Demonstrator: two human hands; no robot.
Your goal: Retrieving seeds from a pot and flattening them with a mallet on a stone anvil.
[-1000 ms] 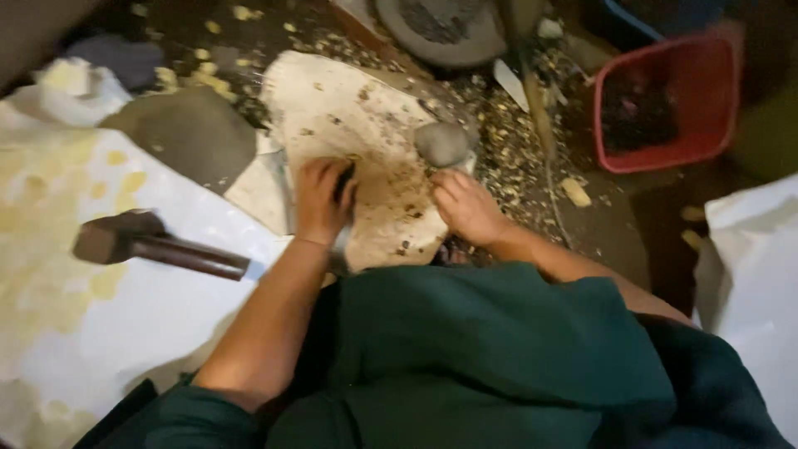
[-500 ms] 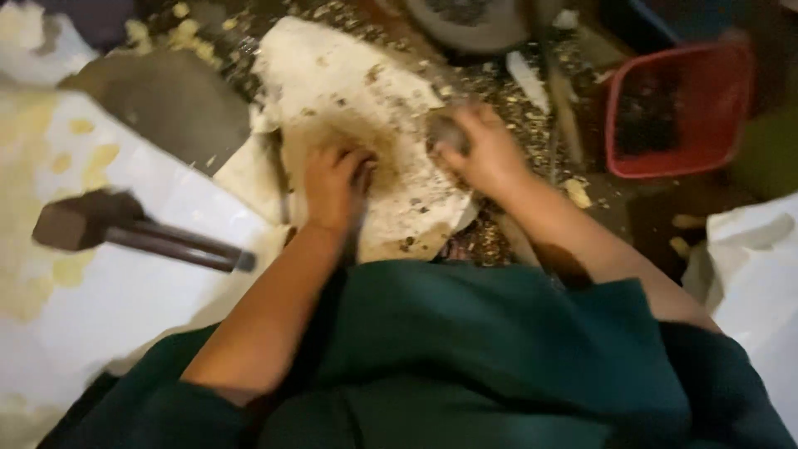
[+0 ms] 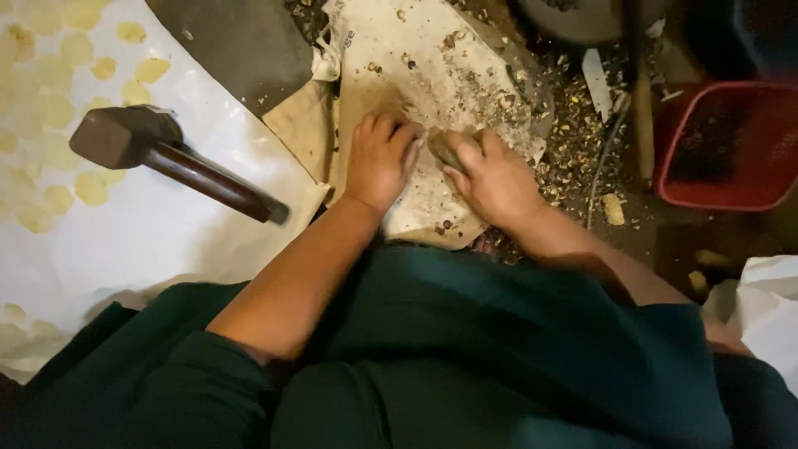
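Grey stone (image 3: 447, 148) sits on the stained cloth (image 3: 416, 75), my right hand (image 3: 497, 179) wrapped over it, grip closed for pressing down, left hand (image 3: 380, 158) loosely curled and flat, pinning cloth; hammer (image 3: 170, 158) parked left on white sheet (image 3: 150, 224)

This is looking like a rough floor-level workshop for cracking nuts or shells by hand. A dusty pale sack (image 3: 432, 75) is lying spread on the dark ground at the upper middle of the frame, and broken shell bits (image 3: 565, 141) are littering the floor to its right. A heavy hammer (image 3: 174, 158) is resting on a white sheet (image 3: 150, 241) at the left, where pale yellow pieces (image 3: 50, 108) are drying or waiting. A red plastic basket (image 3: 723, 150) is sitting at the right edge.
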